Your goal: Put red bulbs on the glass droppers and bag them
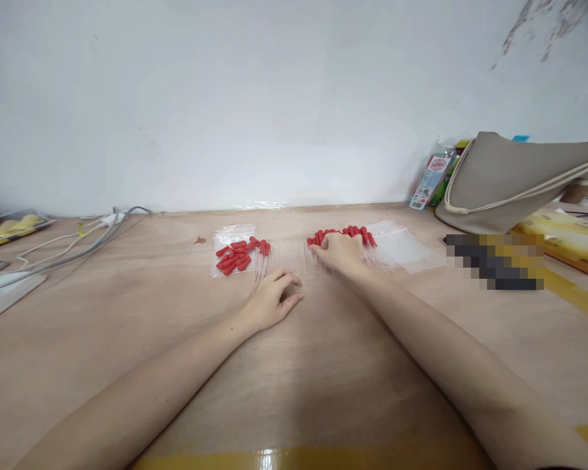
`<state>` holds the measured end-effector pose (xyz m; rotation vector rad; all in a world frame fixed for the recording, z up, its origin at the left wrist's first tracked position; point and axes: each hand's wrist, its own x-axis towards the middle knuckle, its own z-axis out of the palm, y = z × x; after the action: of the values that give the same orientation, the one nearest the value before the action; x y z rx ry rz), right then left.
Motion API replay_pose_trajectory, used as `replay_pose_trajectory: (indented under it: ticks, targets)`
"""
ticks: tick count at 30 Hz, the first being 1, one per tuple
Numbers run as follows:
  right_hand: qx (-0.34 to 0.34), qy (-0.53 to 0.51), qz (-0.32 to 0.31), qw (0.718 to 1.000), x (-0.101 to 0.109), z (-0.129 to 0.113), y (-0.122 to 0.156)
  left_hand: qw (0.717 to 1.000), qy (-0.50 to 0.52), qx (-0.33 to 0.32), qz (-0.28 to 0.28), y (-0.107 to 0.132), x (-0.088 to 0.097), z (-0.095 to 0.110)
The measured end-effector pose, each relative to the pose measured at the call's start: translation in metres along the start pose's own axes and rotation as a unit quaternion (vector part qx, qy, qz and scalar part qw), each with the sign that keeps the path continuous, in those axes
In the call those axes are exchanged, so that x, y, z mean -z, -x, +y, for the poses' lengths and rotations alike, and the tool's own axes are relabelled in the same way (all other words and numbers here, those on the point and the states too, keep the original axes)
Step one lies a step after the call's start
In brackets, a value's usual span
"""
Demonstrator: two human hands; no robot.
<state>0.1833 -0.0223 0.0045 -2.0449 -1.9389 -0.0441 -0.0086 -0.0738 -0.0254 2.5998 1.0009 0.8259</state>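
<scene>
My left hand [272,299] rests on the table with its fingers curved and apart, nothing held between them. Just beyond it lie several thin clear glass tubes [289,256] side by side. A pile of loose red rubber bulbs [236,254] sits on a clear plastic bag [219,236] to the left, and a couple of bulbs are at the upper ends of tubes beside it. Over on the right, my right hand [340,251] reaches palm-down onto a row of red-capped droppers [367,236]. Most of its fingertips are hidden, so I cannot see whether it grips a dropper.
Another clear plastic bag [404,245] lies right of the droppers. Farther right are a grey-beige bag [509,176], a bottle [431,179], a yellow packet [568,238] and a blurred dark item [492,261]. Cables [98,238] run along the left, and a wall [274,111] closes the back.
</scene>
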Motion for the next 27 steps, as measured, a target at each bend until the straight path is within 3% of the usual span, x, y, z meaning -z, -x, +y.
replay_pose_trajectory:
  ticks: [4,7,11,13,20,27]
  targets:
    - [0.032,0.004,-0.023,0.999,-0.008,-0.016,0.003,0.994,-0.077,0.007,0.077,-0.008,0.012,-0.007]
    - [0.031,0.019,-0.032,0.999,-0.012,-0.026,0.003,0.975,-0.159,0.088,0.129,-0.015,0.037,-0.027]
    - [0.021,0.03,-0.038,0.999,-0.017,-0.035,0.001,0.936,-0.228,0.242,0.119,-0.015,0.07,-0.061]
    - [0.018,0.034,-0.041,0.998,-0.02,-0.039,0.0,0.926,-0.23,0.284,0.098,-0.012,0.078,-0.073]
    - [0.037,0.035,0.017,0.999,-0.019,-0.037,0.015,0.948,-0.231,0.203,0.076,-0.012,0.068,-0.089]
    - [0.15,-0.012,0.215,0.965,-0.026,0.003,0.045,0.95,-0.214,0.193,0.117,-0.013,0.064,-0.096]
